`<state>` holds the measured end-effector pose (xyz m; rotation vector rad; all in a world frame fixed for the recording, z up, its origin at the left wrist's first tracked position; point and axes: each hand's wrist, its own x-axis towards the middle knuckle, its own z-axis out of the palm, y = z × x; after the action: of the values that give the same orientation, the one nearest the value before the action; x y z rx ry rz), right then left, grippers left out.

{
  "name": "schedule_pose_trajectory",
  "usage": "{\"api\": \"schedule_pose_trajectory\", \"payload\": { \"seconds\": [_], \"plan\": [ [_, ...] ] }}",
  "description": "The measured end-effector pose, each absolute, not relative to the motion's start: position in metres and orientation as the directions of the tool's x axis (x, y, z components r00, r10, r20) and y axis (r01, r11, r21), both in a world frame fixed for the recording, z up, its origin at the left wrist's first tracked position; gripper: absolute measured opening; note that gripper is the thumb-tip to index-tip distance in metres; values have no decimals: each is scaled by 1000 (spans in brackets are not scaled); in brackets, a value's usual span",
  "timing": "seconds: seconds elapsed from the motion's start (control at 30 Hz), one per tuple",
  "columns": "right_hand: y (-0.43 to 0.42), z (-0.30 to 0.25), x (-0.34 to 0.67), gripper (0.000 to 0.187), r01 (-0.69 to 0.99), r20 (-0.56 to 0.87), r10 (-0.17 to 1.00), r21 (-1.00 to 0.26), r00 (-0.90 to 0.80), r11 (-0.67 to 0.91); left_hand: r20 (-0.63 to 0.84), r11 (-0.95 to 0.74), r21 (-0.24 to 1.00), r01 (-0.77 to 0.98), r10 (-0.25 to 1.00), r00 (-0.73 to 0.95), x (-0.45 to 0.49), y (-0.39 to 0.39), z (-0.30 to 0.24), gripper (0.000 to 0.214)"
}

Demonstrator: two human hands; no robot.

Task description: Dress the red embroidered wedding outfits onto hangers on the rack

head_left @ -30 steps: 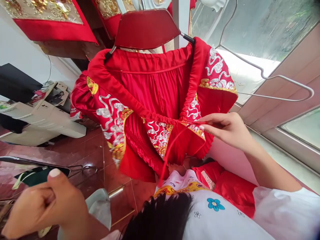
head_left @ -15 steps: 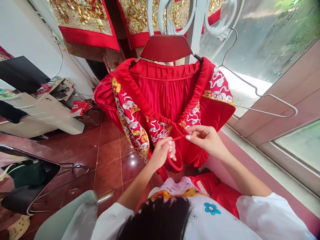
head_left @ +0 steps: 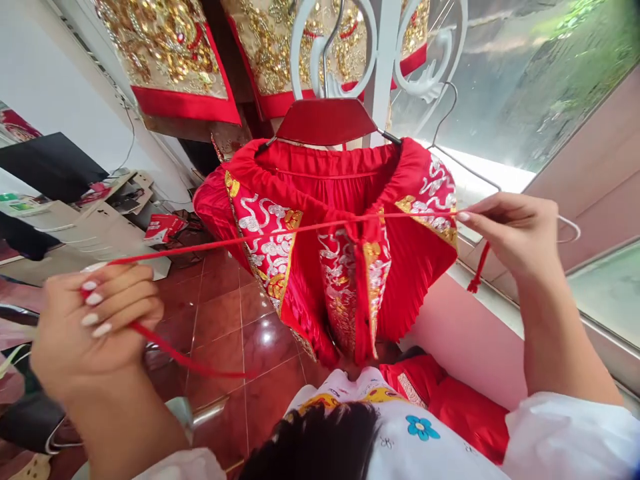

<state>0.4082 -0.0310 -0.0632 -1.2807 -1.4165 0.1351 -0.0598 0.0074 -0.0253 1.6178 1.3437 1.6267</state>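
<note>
A thin red drawstring cord (head_left: 240,241) is stretched taut across the front of a red embroidered pleated skirt (head_left: 425,267). My left hand (head_left: 100,327), at the left of the head view, is closed in a fist round the cord, with a loose length trailing below it. At the right, my right hand (head_left: 525,230) pinches the cord between thumb and fingers, and a knotted end dangles under it. The skirt's gathered waistband hangs open from a red hanger (head_left: 325,121). Silver and gold embroidery covers its panels.
Gold-sequined garments with red borders (head_left: 185,103) hang behind. An empty wire hanger (head_left: 460,163) hangs at the right by the glass door. A cluttered desk (head_left: 85,227) with a black screen (head_left: 53,167) stands at the left. Red cloth (head_left: 455,400) lies at the lower right.
My hands have moved far apart, left hand to the left and right hand to the right, from close together at the waistband. The cord is now pulled into a long straight line.
</note>
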Motion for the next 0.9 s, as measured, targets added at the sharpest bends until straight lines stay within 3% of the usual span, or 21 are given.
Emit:
{"api": "schedule_pose_trajectory", "payload": {
  "seconds": [0.17, 0.23, 0.3, 0.37, 0.4, 0.43, 0.47, 0.53, 0.6, 0.7, 0.9],
  "plan": [
    [-22, -76, 386, 20, 743, 679, 711, -568, 181, 354, 176, -176, 984, 4, 979, -102, -55, 46, -49, 42],
    [-22, -78, 373, 17, 857, 676, 730, -432, 101, 281, 190, -171, 977, 127, 968, -165, -42, 51, -57, 38],
    [-20, -76, 360, 11, 934, 688, 725, -280, 34, 221, 318, -200, 905, 376, 905, -283, -21, 45, -62, 31],
    [-11, -73, 348, 12, 949, 730, 681, -175, -54, 264, 556, -199, 752, 628, 703, -443, 11, 31, -65, 9],
    [-3, -71, 342, 18, 934, 740, 662, -148, -114, 327, 686, -167, 659, 734, 533, -495, 31, 24, -66, 17],
    [5, -69, 337, 23, 907, 738, 652, -138, -173, 397, 794, -124, 546, 829, 393, -464, 52, 17, -68, 28],
    [14, -68, 332, 26, 879, 725, 653, -141, -222, 455, 866, -139, 413, 900, 365, -341, 75, 12, -71, 30],
    [32, -68, 323, 24, 853, 689, 676, -163, -262, 496, 838, -326, 190, 926, 545, 20, 115, 12, -82, 22],
    [44, -71, 316, 17, 864, 667, 703, -179, -245, 471, 733, -389, 126, 913, 656, 178, 142, 22, -95, 28],
    [52, -74, 309, 14, 875, 657, 728, -217, -198, 434, 671, -351, 122, 928, 718, 184, 149, 43, -108, 29],
    [46, -67, 298, 9, 804, 626, 779, -448, -28, 390, 607, -397, 88, 913, 749, 267, 131, 40, -90, 27]
  ]
}}
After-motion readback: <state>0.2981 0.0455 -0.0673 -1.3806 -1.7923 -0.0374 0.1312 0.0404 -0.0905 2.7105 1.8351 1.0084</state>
